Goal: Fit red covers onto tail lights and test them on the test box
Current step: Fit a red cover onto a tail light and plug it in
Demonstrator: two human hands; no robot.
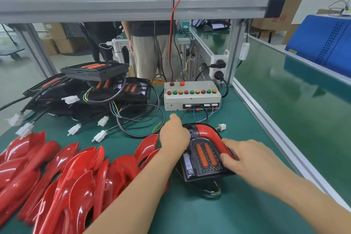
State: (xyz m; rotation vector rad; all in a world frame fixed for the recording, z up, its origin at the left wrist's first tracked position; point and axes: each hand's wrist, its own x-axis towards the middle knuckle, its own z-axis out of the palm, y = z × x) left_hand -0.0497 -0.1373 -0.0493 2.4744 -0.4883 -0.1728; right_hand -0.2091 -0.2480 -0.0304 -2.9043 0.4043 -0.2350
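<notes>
A heap of glossy red plastic covers [62, 173] — curved, shell-like, overlapping one another — fills the left front of the green-matted counter [190, 214] and runs off its near and left edges. Behind them a stack of black plastic tail lights with orange strips [91, 85] sits toward the far left, its black cables and white plastic connectors [102, 120] trailing across the mat between the stack and the covers.

The left hand [173, 137] lies on the left side of a black tail light housing with two orange oval strips [204, 157], fingers bent over its edge; whether the grip is pinching the housing or only pressing on it cannot be told. A smooth red U-shaped cover [210, 135] arches over the top and right side of that housing. The right hand [245, 156] has its fingers curled onto the cover's right leg, pressing it to the housing.

Just behind stands the grey rectangular test box with rows of round red, green and amber buttons [191, 95], thin wires leading from its front. To the right a pale aluminium rail [269, 129] bounds the counter — bare green mat lies between it and the hands.
</notes>
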